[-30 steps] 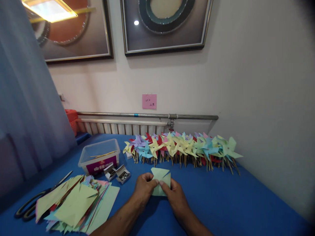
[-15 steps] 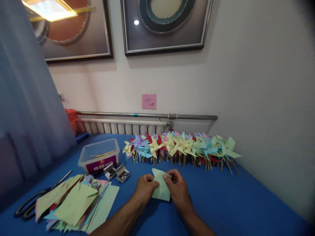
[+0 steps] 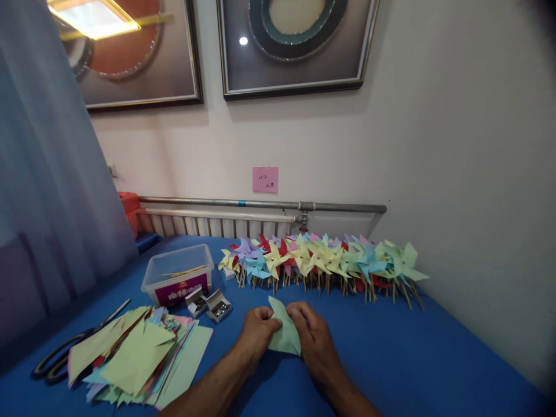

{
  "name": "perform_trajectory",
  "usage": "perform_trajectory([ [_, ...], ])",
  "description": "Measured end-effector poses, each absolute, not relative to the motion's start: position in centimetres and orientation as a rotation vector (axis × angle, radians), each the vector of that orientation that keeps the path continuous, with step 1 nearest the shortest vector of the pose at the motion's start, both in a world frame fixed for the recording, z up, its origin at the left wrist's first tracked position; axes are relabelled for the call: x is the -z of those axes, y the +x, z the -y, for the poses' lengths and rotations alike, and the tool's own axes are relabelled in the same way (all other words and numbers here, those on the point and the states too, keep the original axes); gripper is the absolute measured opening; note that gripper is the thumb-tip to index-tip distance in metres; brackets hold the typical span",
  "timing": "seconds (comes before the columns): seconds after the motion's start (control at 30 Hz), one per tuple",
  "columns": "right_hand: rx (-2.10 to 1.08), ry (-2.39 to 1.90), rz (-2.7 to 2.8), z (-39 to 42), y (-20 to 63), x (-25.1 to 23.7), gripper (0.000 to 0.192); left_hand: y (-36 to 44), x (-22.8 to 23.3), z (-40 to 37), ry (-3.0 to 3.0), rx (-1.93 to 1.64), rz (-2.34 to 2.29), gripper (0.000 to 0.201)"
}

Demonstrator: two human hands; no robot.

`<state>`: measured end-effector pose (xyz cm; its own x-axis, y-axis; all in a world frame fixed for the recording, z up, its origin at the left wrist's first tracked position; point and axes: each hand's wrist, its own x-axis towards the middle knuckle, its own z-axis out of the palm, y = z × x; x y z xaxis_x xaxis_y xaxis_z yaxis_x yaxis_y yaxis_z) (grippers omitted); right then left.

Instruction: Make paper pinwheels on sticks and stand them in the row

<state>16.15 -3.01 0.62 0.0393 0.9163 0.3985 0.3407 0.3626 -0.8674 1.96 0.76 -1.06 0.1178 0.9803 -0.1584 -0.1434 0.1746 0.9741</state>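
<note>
Both the left hand [image 3: 257, 329] and right hand [image 3: 313, 336] pinch one pale green paper square [image 3: 284, 333] between curled fingertips, holding it just above the blue desk [image 3: 412, 359] to bend its corners. Left lie a stack of cut papers [image 3: 139, 362], one pair of scissors [image 3: 65, 359], two small open boxes [image 3: 211, 304] and one clear tub [image 3: 179, 277]; behind stands a row of finished pinwheels [image 3: 321, 260], too many to count.

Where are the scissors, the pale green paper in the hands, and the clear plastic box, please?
scissors [image 3: 52, 365]: head view, on the black handle loops.
pale green paper [image 3: 283, 337]: head view, on its middle between the hands.
clear plastic box [image 3: 178, 260]: head view, on its near rim.
</note>
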Motion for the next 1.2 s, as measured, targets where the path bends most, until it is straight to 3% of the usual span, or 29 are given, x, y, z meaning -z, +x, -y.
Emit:
perform_trajectory([
  [0.33,-0.861,-1.141,1.490,2.3,16.5,-0.6,0.036,2.0,0.8,-0.4,1.118,-1.030,-1.055,0.029],
  [0.77,-0.853,-1.168,1.462,1.8,16.9,-0.8,0.016,1.8,0.3,-0.2,1.090,-0.991,-1.041,0.026],
  [1.2,-0.819,-1.190,1.494,1.5,17.4,-0.6,0.012,1.4,0.4,-0.1,1.098,-0.976,-1.013,0.030],
])
